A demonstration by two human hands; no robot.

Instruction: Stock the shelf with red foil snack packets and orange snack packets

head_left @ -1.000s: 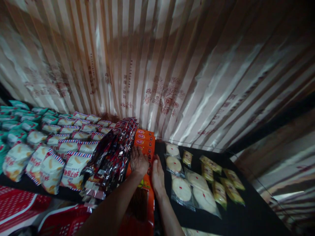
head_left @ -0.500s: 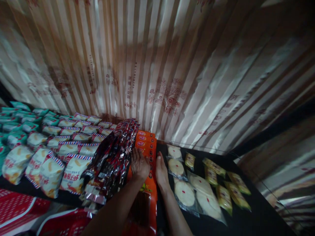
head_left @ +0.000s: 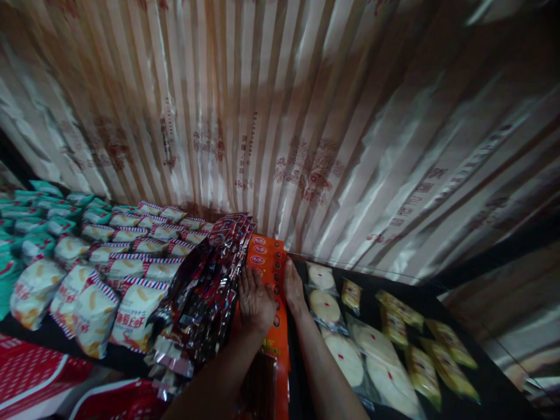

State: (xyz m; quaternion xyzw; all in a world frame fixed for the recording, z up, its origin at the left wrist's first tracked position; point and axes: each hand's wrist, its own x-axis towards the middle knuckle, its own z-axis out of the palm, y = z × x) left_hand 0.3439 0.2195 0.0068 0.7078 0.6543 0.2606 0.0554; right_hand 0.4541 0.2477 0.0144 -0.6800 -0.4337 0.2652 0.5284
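A row of overlapping orange snack packets (head_left: 277, 344) runs front to back over the black surface. My left hand (head_left: 257, 300) lies on the packets, its fingers stretched out and pointing away from me. My right hand (head_left: 294, 287) stands on edge along their right side, fingers straight and touching the packets' border. Neither hand grips anything. Directly left of the orange packets is a heap of shiny dark red packets (head_left: 207, 291), also overlapping.
White-and-red snack bags (head_left: 139, 309) stand in rows on the left, with green bags (head_left: 37, 245) beyond. Round white flat cakes in clear wrap (head_left: 345, 353) and small yellow packets (head_left: 422, 373) lie on the right. Red baskets (head_left: 37, 373) sit at lower left. A pleated curtain (head_left: 245, 116) hangs behind.
My right hand has slid a little farther along the orange packets' right edge. My left hand stays flat on them. The view has shifted, moving everything slightly rightward.
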